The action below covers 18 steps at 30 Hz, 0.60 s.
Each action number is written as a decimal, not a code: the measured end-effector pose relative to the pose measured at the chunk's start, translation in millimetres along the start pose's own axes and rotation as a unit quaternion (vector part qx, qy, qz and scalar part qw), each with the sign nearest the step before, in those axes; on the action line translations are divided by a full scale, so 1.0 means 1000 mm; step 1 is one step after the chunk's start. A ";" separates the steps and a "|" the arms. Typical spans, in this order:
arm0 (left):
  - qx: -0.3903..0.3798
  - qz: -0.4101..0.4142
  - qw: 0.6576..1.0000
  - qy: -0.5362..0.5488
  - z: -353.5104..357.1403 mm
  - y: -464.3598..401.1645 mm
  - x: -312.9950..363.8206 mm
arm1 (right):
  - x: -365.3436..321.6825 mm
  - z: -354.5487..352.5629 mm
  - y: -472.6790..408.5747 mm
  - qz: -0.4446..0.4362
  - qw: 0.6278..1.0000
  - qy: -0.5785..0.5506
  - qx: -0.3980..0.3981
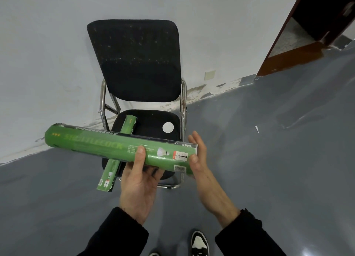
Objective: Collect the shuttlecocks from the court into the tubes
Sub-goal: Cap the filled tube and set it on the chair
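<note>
Here you hold one green tube level over the chair: your left hand wraps it from below, thumb on top, while your right hand lies flat-fingered against its end, probably to seat or work the cap. A second tube and a white cap rest on the seat. One shuttlecock lies on the floor, well apart.

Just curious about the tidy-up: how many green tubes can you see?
2. One green tube is held across the front in the left hand; the second tube lies on the chair seat, partly hidden behind it.
</note>
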<state>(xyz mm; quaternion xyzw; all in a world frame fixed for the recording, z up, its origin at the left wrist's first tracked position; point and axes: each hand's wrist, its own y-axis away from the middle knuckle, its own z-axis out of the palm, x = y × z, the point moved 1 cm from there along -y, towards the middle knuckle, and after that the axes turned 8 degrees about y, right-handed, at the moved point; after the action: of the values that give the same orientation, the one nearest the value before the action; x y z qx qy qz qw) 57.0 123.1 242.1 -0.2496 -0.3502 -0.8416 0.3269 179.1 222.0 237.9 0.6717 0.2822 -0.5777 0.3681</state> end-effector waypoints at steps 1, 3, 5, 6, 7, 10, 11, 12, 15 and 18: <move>-0.001 -0.003 1.000 -0.002 0.000 0.000 0.000 | 0.000 0.002 -0.001 0.003 1.000 -0.016 0.007; -0.002 -0.009 1.000 -0.009 0.000 -0.002 0.002 | -0.001 0.005 -0.004 0.011 0.997 -0.069 0.025; 0.004 -0.004 1.000 -0.021 -0.002 -0.005 0.006 | -0.003 0.007 -0.010 0.040 0.993 -0.103 0.033; 0.003 0.000 1.000 -0.030 -0.003 -0.006 0.009 | -0.003 0.009 -0.012 0.061 0.993 -0.097 0.035; 0.002 0.000 0.999 -0.039 -0.005 -0.007 0.012 | -0.002 0.010 -0.015 0.087 0.992 -0.088 0.034; 0.019 -0.012 0.997 -0.079 -0.015 -0.013 0.025 | 0.004 0.016 -0.020 0.175 0.980 -0.094 -0.006; 0.032 -0.022 0.995 -0.093 -0.021 -0.016 0.028 | 0.008 0.018 -0.021 0.201 0.975 -0.095 -0.027; 0.044 -0.034 0.993 -0.106 -0.026 -0.020 0.031 | 0.012 0.020 -0.021 0.222 0.970 -0.091 -0.050; 0.069 -0.065 0.984 -0.147 -0.047 -0.028 0.040 | 0.025 0.037 -0.024 0.262 0.955 -0.062 -0.126; 0.053 -0.086 0.979 -0.179 -0.073 -0.032 0.043 | 0.031 0.070 -0.031 0.265 0.950 -0.025 -0.162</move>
<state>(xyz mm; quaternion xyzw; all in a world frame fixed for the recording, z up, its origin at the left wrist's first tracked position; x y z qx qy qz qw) -8.4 69.3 210.7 -0.3471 -0.4674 -0.7885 0.1983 120.0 181.1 197.9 0.6391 0.1742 -0.4222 0.6188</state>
